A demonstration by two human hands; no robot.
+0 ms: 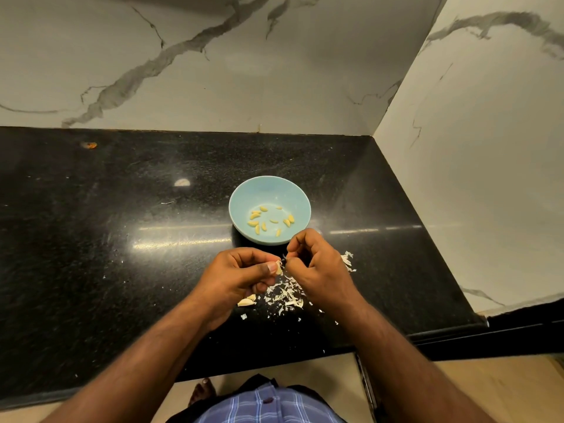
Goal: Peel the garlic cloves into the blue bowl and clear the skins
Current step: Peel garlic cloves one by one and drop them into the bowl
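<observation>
Two hands: we see both working just in front of the blue bowl (pixel 269 190), above the black countertop (pixel 91 239).
Left hand (pixel 241 274): we find its thumb and curled fingers pinching a garlic clove (pixel 278 267) at the fingertips.
Right hand (pixel 317 264): its fingers are curled together beside the clove, and we make out a thin strip of skin (pixel 285 257) pinched at their tips.
Bowl contents: about a dozen peeled cloves (pixel 268 221), yellowish, lie scattered on the bowl's floor.
Skins (pixel 285 296): we see white flakes strewn on the counter beneath and between the hands, with more (pixel 348 261) just right of the right hand.
Unpeeled clove (pixel 247 301): lying on the counter under the left hand, beside the skins.
Backdrop: we see a marble wall (pixel 213 71) behind the counter.
</observation>
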